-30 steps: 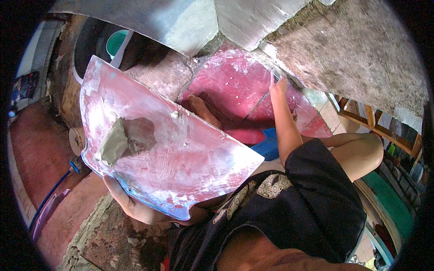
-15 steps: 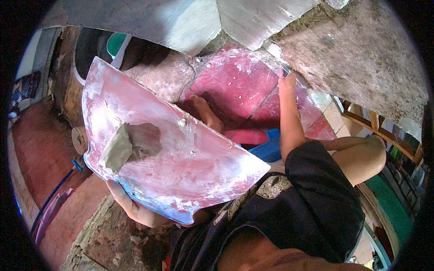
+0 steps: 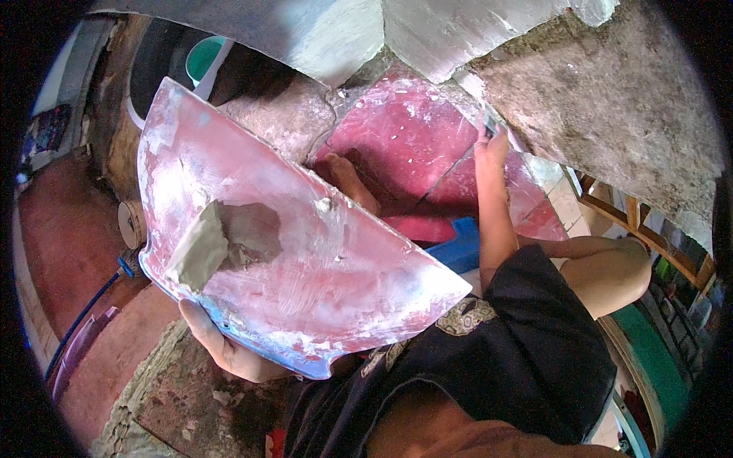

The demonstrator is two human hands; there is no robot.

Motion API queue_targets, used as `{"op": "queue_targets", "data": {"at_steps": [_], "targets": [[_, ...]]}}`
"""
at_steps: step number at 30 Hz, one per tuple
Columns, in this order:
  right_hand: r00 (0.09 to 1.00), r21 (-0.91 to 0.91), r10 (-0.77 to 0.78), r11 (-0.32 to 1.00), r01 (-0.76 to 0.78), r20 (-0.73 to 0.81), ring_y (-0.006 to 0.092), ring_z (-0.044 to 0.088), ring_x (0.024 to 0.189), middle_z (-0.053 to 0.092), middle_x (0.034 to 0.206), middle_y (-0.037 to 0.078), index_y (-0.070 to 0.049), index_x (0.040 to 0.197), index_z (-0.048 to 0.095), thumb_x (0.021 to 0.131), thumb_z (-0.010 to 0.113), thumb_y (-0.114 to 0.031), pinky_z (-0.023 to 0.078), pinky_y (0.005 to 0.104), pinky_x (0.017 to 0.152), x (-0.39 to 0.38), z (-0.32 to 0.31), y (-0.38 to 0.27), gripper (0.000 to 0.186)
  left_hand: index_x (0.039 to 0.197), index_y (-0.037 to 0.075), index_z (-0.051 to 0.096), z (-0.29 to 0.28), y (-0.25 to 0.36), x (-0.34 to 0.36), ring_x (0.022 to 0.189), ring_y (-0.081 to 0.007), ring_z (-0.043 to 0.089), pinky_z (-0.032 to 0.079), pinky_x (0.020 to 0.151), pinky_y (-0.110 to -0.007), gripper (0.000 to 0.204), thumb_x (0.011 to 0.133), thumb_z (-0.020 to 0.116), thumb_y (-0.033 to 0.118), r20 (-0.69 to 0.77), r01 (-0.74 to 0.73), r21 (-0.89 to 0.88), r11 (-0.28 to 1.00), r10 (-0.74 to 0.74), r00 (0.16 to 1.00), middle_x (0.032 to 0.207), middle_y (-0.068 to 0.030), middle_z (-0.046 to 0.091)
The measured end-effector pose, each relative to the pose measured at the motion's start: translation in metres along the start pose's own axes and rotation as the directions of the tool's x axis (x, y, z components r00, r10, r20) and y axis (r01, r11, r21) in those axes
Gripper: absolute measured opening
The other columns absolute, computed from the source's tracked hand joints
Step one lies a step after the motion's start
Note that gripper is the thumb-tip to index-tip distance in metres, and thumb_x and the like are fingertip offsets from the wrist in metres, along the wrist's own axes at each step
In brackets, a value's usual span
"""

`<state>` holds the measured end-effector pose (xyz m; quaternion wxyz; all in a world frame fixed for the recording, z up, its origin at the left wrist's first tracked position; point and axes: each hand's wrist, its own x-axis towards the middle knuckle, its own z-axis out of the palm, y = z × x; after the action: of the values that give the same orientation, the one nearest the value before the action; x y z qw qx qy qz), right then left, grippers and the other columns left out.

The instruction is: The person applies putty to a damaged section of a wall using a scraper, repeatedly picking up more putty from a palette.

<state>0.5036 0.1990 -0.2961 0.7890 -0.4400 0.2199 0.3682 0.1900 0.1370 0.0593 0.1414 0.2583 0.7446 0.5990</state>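
Observation:
My left hand (image 3: pixel 233 355) grips the lower edge of a large curved plastic panel (image 3: pixel 298 298), smeared white over red, with a blue rim. A block-shaped lump of grey putty (image 3: pixel 200 248) sits on the panel's left part. My right arm reaches out to the base of a rough wall. There, my right hand (image 3: pixel 492 146) is closed round a thin, flat, scraper-like tool (image 3: pixel 490 120), held against the strip where wall and floor meet. Its shape is mostly hidden by the fingers.
Red floor tiles (image 3: pixel 412 122) with crumbs lie ahead, below white-coated walls (image 3: pixel 466 34) and a rough grey wall (image 3: pixel 595 99). My bare foot (image 3: pixel 353 182) rests on the tiles. A blue plastic thing (image 3: pixel 458 248) is under me. A green-and-white container (image 3: pixel 205 59) stands far left.
The view has shifted slightly. My right hand has moved a little along the wall's base, its wrist turned. The panel and putty stay in my left hand's hold.

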Motion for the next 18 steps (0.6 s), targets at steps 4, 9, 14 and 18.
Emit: {"op": "queue_targets", "data": {"at_steps": [4,9,14,18], "targets": [[0.991,-0.024,0.131,0.991,-0.130,0.025,0.0233,0.049,0.088,0.047,0.094,0.014,0.005,0.095,0.043,0.078,0.043,-0.011,0.049,0.0349,0.073,0.009,-0.019,0.034,0.023,0.118,0.002,0.034,-0.010,-0.010,0.002,0.101,-0.0243,0.043,0.034,0.087,-0.038,0.043,0.082,0.035,0.026,0.034,-0.076,0.082,0.994,0.074,0.997,0.115,-0.0165,0.040],[0.776,-0.821,-0.401,0.092,0.563,0.487,0.0299,0.053,0.080,0.052,0.091,0.016,0.004,0.091,0.048,0.078,0.047,-0.032,0.048,0.0336,0.066,0.109,-0.090,0.084,0.038,0.113,-0.003,0.040,0.011,0.002,-0.007,0.098,-0.0250,0.046,0.035,0.086,-0.035,0.035,0.082,0.034,0.011,-0.023,-0.009,-0.091,0.996,0.007,1.000,0.113,-0.0221,0.041],[0.771,-0.749,-0.433,0.270,0.605,0.467,0.0287,0.053,0.078,0.053,0.087,0.016,0.004,0.093,0.047,0.079,0.039,-0.022,0.048,0.0345,0.067,0.178,-0.105,0.097,0.031,0.114,-0.003,0.038,0.015,0.017,-0.003,0.098,-0.0253,0.046,0.035,0.086,-0.035,0.036,0.081,0.033,0.010,-0.223,0.199,-0.081,0.977,-0.212,0.951,0.114,-0.0217,0.040],[0.611,-0.734,-0.494,-0.085,0.674,0.618,0.0274,0.052,0.082,0.052,0.090,0.016,0.004,0.094,0.047,0.080,0.037,-0.018,0.048,0.0338,0.070,0.191,-0.111,0.116,0.029,0.115,-0.003,0.038,0.002,0.006,-0.008,0.100,-0.0256,0.044,0.033,0.088,-0.036,0.036,0.082,0.033,0.011,0.027,-0.024,-0.036,0.999,0.024,0.999,0.114,-0.0214,0.040]]}}
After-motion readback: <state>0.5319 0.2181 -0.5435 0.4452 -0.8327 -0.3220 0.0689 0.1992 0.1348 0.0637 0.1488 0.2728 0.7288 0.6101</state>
